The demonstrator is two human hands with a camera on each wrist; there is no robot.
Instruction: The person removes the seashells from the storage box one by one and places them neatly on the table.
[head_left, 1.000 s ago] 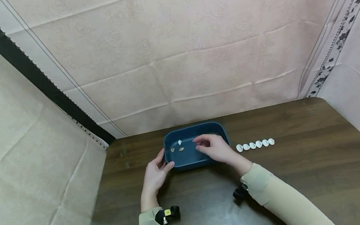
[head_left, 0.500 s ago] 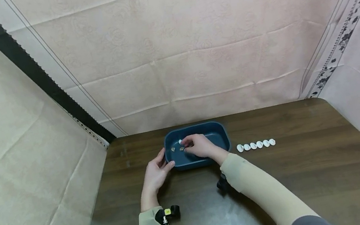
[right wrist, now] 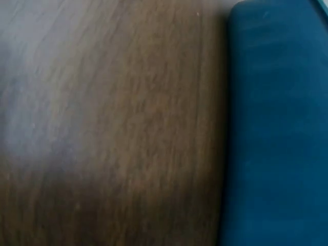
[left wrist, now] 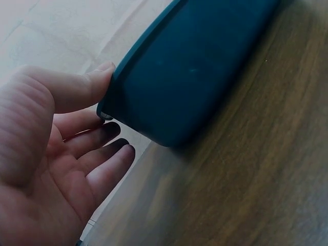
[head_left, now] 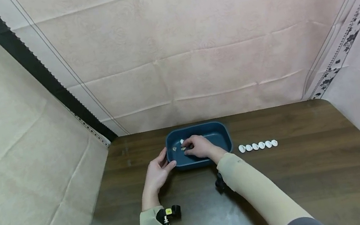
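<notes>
My left hand [head_left: 156, 173] grips the left end of a dark blue rectangular tray [head_left: 220, 127]. In the left wrist view the thumb of that hand [left wrist: 56, 154] presses the rim of the tray [left wrist: 184, 87], with the index finger behind it. My right hand [head_left: 200, 148] reaches over the near rim, fingertips low inside the tray's left half, bent towards thumb. Beside them lie a small white shell [head_left: 182, 141] and two brownish ones, including a brown shell [head_left: 174, 149]. Whether the fingers pinch anything is too small to tell. The right wrist view shows only the tray's side [right wrist: 282, 128] and tabletop.
A row of several small white shells [head_left: 255, 146] lies on the brown wooden table [head_left: 320, 168], right of the tray. Behind the table's far edge hangs a pale cloth [head_left: 204, 44]. More cloth hangs at both sides.
My right hand has moved left inside the tray, from its right half to beside the loose shells. My left hand keeps its grip on the tray's left end.
</notes>
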